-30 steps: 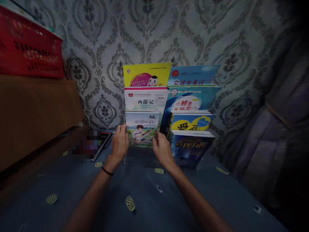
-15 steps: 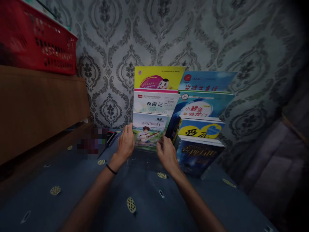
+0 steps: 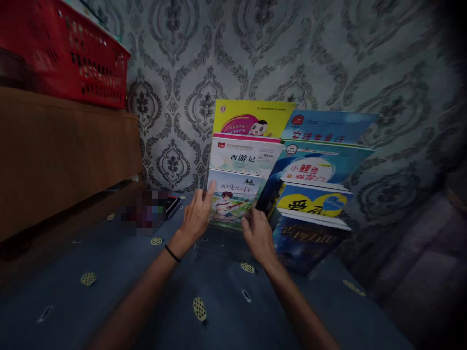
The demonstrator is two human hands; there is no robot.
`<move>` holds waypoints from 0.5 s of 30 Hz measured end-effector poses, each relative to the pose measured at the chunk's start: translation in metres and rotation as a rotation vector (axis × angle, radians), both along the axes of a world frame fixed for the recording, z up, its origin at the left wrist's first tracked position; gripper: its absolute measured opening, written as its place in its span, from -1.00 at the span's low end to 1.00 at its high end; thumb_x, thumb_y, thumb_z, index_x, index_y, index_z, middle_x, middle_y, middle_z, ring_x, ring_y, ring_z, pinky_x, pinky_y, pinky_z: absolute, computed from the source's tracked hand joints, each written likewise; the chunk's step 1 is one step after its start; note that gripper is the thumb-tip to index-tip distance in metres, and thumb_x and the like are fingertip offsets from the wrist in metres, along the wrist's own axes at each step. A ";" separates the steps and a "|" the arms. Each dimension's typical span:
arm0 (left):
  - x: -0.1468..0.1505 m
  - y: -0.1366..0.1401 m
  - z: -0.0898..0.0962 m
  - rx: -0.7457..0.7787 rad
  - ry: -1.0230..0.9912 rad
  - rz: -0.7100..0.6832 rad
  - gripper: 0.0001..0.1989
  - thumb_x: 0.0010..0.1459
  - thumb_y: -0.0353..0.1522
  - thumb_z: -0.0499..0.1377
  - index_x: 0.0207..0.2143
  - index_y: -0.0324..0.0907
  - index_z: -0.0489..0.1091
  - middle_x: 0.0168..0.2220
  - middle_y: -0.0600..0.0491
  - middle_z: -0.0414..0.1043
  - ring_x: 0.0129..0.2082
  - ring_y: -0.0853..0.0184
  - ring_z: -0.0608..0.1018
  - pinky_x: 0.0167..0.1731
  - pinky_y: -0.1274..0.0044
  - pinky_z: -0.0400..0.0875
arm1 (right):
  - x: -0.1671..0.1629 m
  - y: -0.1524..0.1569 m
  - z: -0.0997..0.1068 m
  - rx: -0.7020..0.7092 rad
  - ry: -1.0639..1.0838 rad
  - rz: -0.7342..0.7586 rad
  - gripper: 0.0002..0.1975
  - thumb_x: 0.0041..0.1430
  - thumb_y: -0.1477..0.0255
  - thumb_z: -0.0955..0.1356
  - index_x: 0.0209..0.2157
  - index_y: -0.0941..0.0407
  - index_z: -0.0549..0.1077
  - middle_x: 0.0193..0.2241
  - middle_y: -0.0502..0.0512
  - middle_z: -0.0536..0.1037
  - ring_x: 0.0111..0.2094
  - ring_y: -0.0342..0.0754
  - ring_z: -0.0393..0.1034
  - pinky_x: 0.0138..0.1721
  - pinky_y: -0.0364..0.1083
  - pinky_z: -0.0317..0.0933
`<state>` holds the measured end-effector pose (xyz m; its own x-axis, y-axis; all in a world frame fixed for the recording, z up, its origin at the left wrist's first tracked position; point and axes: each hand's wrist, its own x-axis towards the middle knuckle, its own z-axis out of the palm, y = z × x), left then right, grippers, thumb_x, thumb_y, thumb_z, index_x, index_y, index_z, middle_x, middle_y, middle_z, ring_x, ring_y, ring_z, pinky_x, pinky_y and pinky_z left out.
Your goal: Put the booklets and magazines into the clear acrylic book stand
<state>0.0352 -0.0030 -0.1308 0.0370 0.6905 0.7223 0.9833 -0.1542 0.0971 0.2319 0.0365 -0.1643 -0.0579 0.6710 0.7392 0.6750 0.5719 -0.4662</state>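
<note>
Two bare hands flank the small paperback with a green-meadow cover and a guitar player (image 3: 229, 206), which stands upright at the near left of the display. The left hand (image 3: 196, 214) lies along its left edge, thumb reaching over the cover; the right hand (image 3: 260, 236) is at its lower right edge, fingers curled. Whether either clamps the paper or merely touches it, I cannot tell. Set on opposite edges, they seem placed to keep the book square and leave its title readable.

Behind it rise the white pink-topped book (image 3: 241, 156) and, farthest, the bright yellow book (image 3: 253, 115); each stands higher, probably so every title shows. On the right, the dark navy gold-lettered book (image 3: 308, 243) fronts a similar column, just beside the right hand. What bears the books is too dark to make out. The dark blue pineapple-print cloth (image 3: 142, 306) spreads below; the red slotted plastic basket (image 3: 98, 68) sits far left.
</note>
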 end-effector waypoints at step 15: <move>0.002 -0.001 0.002 0.007 0.104 0.103 -0.26 0.32 -0.52 -0.01 0.46 -0.13 -0.22 -0.09 -0.06 0.33 -0.06 0.20 0.45 -0.26 0.53 0.44 | 0.002 0.001 0.000 -0.004 0.023 0.038 -0.63 0.21 0.40 0.26 0.02 0.16 0.44 -0.25 0.23 0.50 -0.21 0.17 0.51 -0.13 0.15 0.46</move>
<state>0.0371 -0.0037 -0.1285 0.0414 0.6892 0.7234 0.9986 -0.0527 -0.0069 0.2340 0.0378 -0.1646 -0.0662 0.6716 0.7380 0.6422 0.5947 -0.4836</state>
